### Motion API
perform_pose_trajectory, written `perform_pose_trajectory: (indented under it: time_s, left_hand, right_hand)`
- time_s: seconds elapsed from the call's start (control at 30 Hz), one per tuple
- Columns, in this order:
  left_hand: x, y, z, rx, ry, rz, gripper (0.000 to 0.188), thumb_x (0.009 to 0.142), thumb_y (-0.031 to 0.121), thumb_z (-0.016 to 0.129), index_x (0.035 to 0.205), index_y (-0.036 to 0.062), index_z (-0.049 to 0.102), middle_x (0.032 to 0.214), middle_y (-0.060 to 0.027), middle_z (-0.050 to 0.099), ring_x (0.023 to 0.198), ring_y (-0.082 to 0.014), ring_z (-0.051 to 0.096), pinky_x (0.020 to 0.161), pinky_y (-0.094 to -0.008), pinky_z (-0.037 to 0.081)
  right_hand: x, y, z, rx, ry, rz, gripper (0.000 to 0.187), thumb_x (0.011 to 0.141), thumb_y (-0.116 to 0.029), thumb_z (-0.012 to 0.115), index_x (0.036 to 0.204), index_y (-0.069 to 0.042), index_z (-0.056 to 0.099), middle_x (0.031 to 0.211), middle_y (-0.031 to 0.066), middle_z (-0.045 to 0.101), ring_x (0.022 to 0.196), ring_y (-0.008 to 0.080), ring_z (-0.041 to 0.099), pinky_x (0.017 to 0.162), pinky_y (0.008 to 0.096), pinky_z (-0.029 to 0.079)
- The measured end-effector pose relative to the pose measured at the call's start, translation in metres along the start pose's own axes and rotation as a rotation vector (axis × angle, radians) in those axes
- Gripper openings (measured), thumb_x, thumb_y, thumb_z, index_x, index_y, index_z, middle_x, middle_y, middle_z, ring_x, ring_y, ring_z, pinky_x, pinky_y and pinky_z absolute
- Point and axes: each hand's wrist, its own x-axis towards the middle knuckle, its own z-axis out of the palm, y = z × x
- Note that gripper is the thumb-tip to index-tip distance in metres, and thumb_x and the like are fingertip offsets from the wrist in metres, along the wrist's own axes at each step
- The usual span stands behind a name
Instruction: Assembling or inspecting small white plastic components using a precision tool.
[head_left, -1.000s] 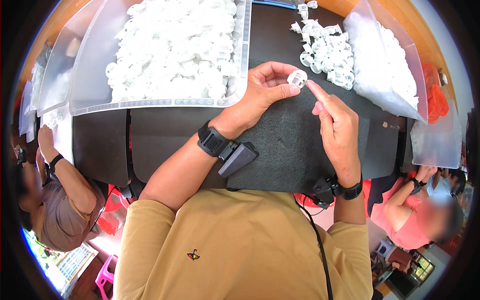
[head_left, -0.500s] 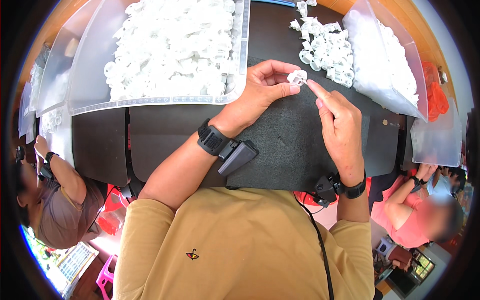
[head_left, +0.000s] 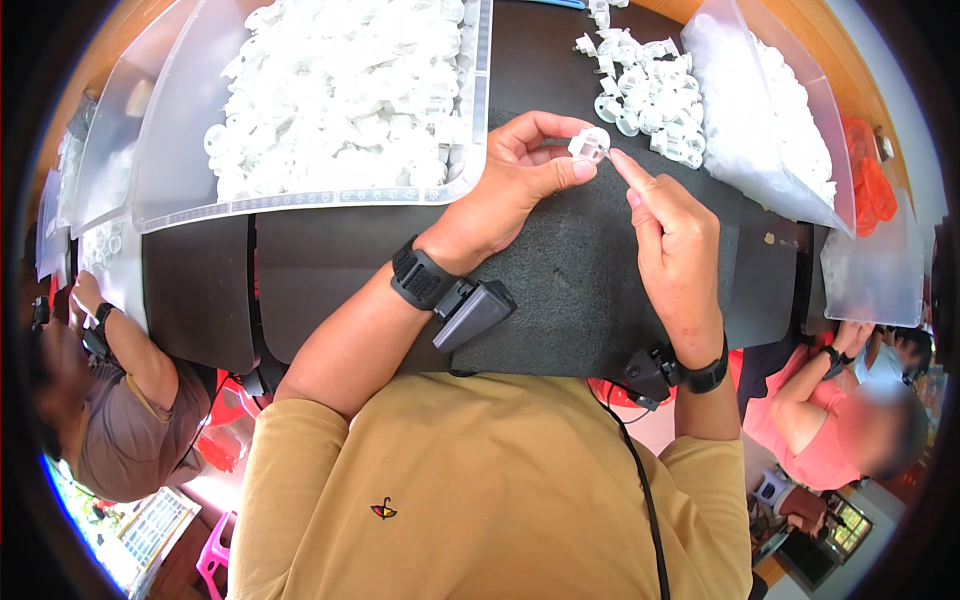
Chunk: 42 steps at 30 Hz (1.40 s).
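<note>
My left hand (head_left: pixel 515 178) pinches a small white plastic fitting (head_left: pixel 590 146) between thumb and forefinger, above the dark foam mat (head_left: pixel 560 270). The fitting has a round opening and clip-like sides. Just right of it is my right hand (head_left: pixel 678 215), its forefinger pointing at the fitting, the thumb close below and the other fingers curled. A tiny pale tip shows at that fingertip; what it belongs to I cannot make out. Beyond the hands lies a loose pile of similar white fittings (head_left: pixel 655 95).
A large clear bin (head_left: pixel 320 209) full of white fittings stands at the far left. Another clear bin (head_left: pixel 740 110) of white pieces leans at the far right, with a red plastic bag (head_left: pixel 872 185) beyond. Other people sit on both sides of the dark table (head_left: pixel 340 290).
The fitting has turned slightly in my left hand, so its opening shows more. My right fingertip has drawn a little away from it.
</note>
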Motion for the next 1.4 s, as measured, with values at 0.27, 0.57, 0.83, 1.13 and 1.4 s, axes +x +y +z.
perform_pose_trajectory:
  time_s: [0.27, 0.57, 0.83, 1.13, 1.4]
  left_hand:
    - [-0.001, 0.001, 0.001, -0.033, 0.003, -0.025, 0.033, 0.085, 0.001, 0.067, 0.116, 0.0025, 0.056, 0.114, -0.0078, 0.060, 0.104, -0.0145, 0.060, 0.092, -0.0284, 0.051]
    - [-0.002, 0.003, 0.002, -0.027, 0.007, -0.030, 0.033, 0.085, 0.002, 0.066, 0.116, 0.0030, 0.056, 0.115, -0.0079, 0.059, 0.105, -0.0148, 0.060, 0.093, -0.0288, 0.051]
    - [-0.002, 0.001, 0.001, -0.024, 0.001, 0.010, 0.033, 0.084, 0.000, 0.068, 0.115, 0.0029, 0.056, 0.116, -0.0091, 0.059, 0.106, -0.0148, 0.059, 0.093, -0.0288, 0.051]
    - [-0.001, 0.003, 0.003, 0.041, -0.024, 0.092, 0.033, 0.083, 0.000, 0.069, 0.113, 0.0007, 0.057, 0.115, -0.0098, 0.060, 0.104, -0.0156, 0.060, 0.093, -0.0293, 0.050]
    - [-0.004, 0.003, 0.003, 0.003, -0.013, -0.010, 0.033, 0.084, 0.002, 0.069, 0.115, 0.0013, 0.056, 0.113, -0.0084, 0.061, 0.103, -0.0148, 0.060, 0.091, -0.0288, 0.051]
  right_hand:
    - [0.004, 0.002, -0.006, 0.168, -0.064, 0.058, 0.035, 0.087, 0.003, 0.053, 0.119, -0.007, 0.064, 0.068, 0.0111, 0.052, 0.058, 0.0179, 0.051, 0.058, 0.0286, 0.044]
    - [0.004, 0.000, -0.008, 0.278, -0.112, 0.177, 0.033, 0.089, 0.000, 0.054, 0.120, -0.007, 0.064, 0.065, 0.0079, 0.051, 0.057, 0.0113, 0.049, 0.056, 0.0265, 0.043]
    - [0.004, -0.007, -0.008, 0.257, -0.114, 0.210, 0.033, 0.089, 0.000, 0.053, 0.120, -0.005, 0.063, 0.067, 0.0100, 0.054, 0.056, 0.0119, 0.049, 0.056, 0.0272, 0.043]
    - [0.003, -0.005, -0.009, 0.058, -0.045, -0.007, 0.036, 0.085, 0.003, 0.052, 0.118, -0.006, 0.063, 0.075, 0.0171, 0.059, 0.058, 0.0251, 0.057, 0.057, 0.0325, 0.046]
    - [0.003, -0.004, -0.014, 0.065, -0.084, 0.023, 0.036, 0.086, 0.003, 0.052, 0.118, -0.006, 0.063, 0.071, 0.0147, 0.057, 0.056, 0.0213, 0.054, 0.057, 0.0311, 0.045]
